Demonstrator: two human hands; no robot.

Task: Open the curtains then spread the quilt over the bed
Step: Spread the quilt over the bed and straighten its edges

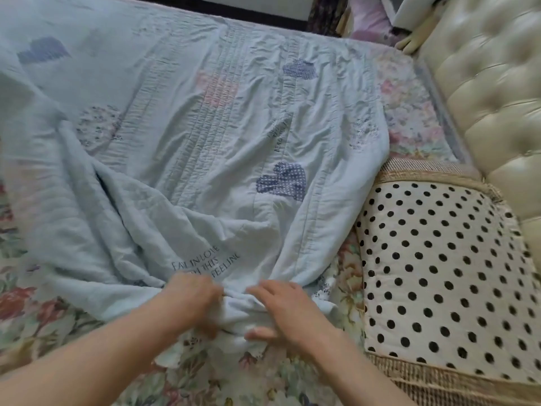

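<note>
A pale blue quilt (190,136) with heart patches and printed words lies crumpled over the bed, covering most of the floral sheet (52,323). Its near edge is bunched into a gathered fold in front of me. My left hand (193,300) grips that bunched edge from the left with curled fingers. My right hand (287,309) holds the same bunch from the right, fingers over the top and thumb under the cloth. The two hands are close together. No curtains are in view.
A white pillow with black dots (445,276) lies at the right, against a cream tufted headboard (491,92). Floral sheet shows along the quilt's right edge (409,118) and near me. A dark strip (248,16) runs along the bed's far side.
</note>
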